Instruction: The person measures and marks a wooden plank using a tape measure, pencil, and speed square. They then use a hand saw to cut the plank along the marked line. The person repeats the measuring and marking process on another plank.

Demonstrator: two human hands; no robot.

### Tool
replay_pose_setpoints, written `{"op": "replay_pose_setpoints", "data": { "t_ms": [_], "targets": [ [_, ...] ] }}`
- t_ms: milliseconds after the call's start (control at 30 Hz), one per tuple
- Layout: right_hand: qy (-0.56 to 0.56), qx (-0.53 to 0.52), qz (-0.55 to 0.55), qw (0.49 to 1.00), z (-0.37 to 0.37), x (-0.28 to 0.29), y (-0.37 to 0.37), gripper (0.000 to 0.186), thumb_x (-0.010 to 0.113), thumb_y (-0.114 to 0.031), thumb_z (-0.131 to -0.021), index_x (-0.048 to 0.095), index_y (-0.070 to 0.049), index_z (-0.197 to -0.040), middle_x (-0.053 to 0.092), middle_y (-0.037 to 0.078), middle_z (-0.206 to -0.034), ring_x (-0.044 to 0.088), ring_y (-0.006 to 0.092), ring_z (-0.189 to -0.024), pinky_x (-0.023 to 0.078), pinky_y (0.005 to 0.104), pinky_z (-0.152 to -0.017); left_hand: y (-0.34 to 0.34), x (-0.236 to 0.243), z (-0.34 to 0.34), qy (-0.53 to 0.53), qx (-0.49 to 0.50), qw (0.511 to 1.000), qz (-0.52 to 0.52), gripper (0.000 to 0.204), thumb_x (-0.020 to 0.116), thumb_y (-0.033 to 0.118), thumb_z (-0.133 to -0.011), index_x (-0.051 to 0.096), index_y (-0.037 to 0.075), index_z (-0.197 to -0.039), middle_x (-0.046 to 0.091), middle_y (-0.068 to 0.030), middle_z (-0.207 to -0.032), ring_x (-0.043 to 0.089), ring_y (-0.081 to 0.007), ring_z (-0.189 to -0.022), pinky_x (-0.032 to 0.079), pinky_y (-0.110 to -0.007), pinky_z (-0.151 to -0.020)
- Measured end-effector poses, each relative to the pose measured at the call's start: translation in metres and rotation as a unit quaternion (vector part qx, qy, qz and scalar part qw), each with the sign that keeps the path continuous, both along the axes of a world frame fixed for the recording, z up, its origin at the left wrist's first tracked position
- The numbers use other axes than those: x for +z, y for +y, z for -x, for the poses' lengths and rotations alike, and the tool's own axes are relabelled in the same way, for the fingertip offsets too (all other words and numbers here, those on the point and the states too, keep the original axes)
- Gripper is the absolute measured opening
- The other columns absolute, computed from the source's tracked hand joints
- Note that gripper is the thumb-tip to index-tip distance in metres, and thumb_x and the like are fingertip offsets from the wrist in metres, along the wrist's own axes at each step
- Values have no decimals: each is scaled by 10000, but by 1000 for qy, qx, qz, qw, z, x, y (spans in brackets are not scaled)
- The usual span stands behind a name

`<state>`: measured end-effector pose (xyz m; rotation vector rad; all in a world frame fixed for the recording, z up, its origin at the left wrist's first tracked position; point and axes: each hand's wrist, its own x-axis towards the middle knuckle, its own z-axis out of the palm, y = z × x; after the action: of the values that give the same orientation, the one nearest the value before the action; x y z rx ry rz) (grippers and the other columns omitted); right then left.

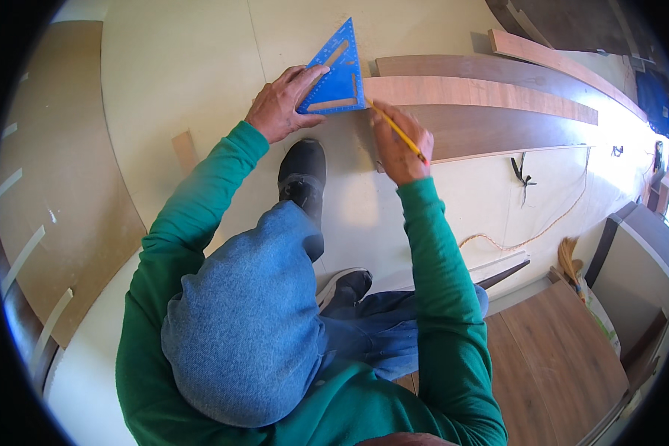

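Observation:
A blue triangular speed square (342, 80) lies over the near end of a reddish wooden board (483, 92). My left hand (281, 102) grips the square along its left side, with the thumb near the lower corner and the fingers over the slanted edge. In my right hand (395, 157) is a yellow pencil (400, 131). Its tip is close to the square's lower right corner, at the board's end; whether it touches the wood I cannot tell.
Other boards (483, 130) lie alongside, stretching to the right. A small wood offcut (184, 151) rests on the pale floor to the left. A brown panel (67, 171) stands far left. Rope (531, 241), a straw brush (569, 256) and a wood-topped surface (550, 357) are at right.

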<state>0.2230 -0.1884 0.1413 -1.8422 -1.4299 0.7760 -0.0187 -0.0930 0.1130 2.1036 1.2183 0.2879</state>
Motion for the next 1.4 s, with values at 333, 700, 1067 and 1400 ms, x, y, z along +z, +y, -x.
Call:
{"op": "replay_pose_setpoints", "data": {
  "t_ms": [333,700,1067,1400],
  "targets": [
    [203,-65,96,972,-54,29,-120,231,557,-159,-988,704,13,-1035,712,110,-944,645,220,-814,516,318,-813,-8,15,23,19,39,997,-69,863,900,392,-759,530,219,-1519,576,-163,-1488,498,-365,-1429,284,-619,-1225],
    [362,-96,188,908,-32,66,-133,260,678,-237,-1026,693,-17,-1163,660,12,-857,482,55,-724,373,233,-658,-78,62,-51,-70,-262,957,-105,1014,934,512,-671,524,187,-1539,511,-152,-1560,456,-366,-1475,219,-666,-1254],
    [315,-602,39,733,-224,-16,-252,103,607,-206,-1080,581,-116,-1037,659,20,-876,437,79,-578,366,256,-501,-30,49,-45,-112,9,989,-93,548,674,414,-1019,593,49,-1420,474,-229,-1562,454,-402,-1458,386,-491,-1196],
    [136,-405,265,865,-291,-97,-221,313,708,-306,-999,740,-57,-1186,735,34,-881,510,73,-617,428,265,-561,-28,17,-11,23,1,989,-144,566,770,353,-939,608,72,-1402,469,-202,-1560,490,-393,-1395,432,-491,-1148]
  ]
}}
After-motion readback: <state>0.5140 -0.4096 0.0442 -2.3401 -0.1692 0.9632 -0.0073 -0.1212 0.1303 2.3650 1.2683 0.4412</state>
